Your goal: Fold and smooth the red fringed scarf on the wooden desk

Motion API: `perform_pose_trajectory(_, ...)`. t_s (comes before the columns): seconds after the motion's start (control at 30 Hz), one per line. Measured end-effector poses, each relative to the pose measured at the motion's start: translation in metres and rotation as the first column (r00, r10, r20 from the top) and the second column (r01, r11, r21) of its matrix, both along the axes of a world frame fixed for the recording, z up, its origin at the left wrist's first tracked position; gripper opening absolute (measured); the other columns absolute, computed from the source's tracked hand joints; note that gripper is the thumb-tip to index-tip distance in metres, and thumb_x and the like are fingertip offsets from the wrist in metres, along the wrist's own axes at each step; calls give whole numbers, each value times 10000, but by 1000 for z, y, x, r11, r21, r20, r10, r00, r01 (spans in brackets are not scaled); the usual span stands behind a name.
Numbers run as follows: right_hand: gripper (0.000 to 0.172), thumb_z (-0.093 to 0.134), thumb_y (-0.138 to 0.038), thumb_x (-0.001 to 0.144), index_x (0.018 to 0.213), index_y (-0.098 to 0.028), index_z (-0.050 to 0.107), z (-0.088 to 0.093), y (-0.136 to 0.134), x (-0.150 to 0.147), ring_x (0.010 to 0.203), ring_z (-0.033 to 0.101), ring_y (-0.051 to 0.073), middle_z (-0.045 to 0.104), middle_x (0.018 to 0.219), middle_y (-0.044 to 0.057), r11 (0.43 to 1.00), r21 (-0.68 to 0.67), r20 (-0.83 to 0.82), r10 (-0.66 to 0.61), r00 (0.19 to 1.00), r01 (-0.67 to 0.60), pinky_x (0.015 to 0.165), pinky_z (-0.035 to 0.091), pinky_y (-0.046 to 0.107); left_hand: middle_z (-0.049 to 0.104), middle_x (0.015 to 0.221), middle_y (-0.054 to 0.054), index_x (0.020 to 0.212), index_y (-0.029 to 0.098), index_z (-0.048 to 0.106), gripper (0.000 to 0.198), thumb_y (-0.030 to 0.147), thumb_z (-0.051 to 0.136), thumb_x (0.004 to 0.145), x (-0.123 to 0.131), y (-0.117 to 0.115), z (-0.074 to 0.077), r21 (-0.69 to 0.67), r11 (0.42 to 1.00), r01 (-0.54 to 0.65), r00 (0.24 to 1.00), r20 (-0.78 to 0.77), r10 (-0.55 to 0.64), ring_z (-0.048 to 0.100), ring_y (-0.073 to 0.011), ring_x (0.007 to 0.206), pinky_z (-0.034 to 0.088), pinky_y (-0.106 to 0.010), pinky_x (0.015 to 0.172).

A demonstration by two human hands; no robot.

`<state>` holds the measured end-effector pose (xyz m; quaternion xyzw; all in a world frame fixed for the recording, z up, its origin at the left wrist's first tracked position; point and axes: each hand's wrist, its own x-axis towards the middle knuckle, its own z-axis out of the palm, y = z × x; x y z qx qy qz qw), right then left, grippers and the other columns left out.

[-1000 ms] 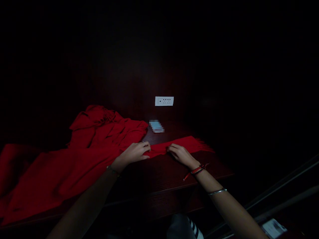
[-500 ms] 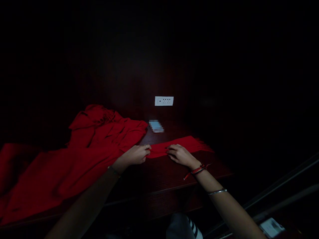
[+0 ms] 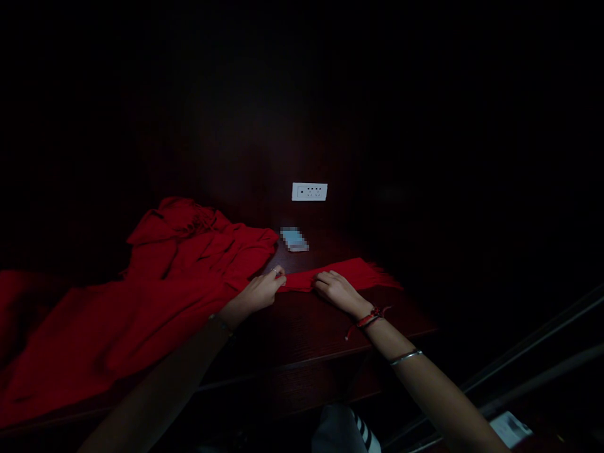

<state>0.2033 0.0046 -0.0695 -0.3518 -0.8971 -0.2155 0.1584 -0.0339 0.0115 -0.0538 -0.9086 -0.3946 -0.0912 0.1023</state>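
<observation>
A long red scarf (image 3: 155,283) lies across a dark wooden desk (image 3: 311,327), bunched at the left and stretched into a narrow folded strip with a fringed end (image 3: 372,272) at the right. My left hand (image 3: 257,290) is closed in a pinch on the strip's near edge. My right hand (image 3: 336,290) rests a little to the right with its fingers curled onto the same strip. A red string bracelet and a thin metal bangle sit on my right wrist.
A white socket plate (image 3: 309,191) is set in the dark back panel. A small pale blurred object (image 3: 294,239) lies on the desk behind the scarf. The desk's front edge runs below my arms. A white paper (image 3: 512,428) lies at the lower right.
My left hand has gone from lying flat on the scarf to pinching its edge. Both hands and the strip have shifted slightly away from me. The bunched part has not moved.
</observation>
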Motion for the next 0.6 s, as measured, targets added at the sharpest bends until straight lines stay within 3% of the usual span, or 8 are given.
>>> perform_pose_trajectory(0.13,137,426,-197,840,896,-162,546,-1,3,2,809,500,154,552,885,65,997,-74,-111,17,994,-25,725,395,271,415,1078,-56,947,195,463,220,120,404,749,-1,-1,3,18,999,44,999,6,-44,527,-155,815,440,-271,707)
perform_pose_trajectory(0.27,127,436,-200,835,893,-175,546,-2,6,4,832,495,158,541,917,64,993,-93,-99,60,993,-70,744,398,282,427,1077,-57,915,189,471,168,291,470,782,1,-1,6,57,992,111,993,-48,-108,521,-170,848,438,-272,708)
perform_pose_trajectory(0.6,188,367,-196,860,813,-161,545,-2,2,3,795,462,169,538,833,76,990,-31,-137,133,982,-138,723,401,308,542,912,-40,861,172,504,91,203,432,814,3,2,2,125,961,246,958,-184,-221,541,-166,796,422,-269,708)
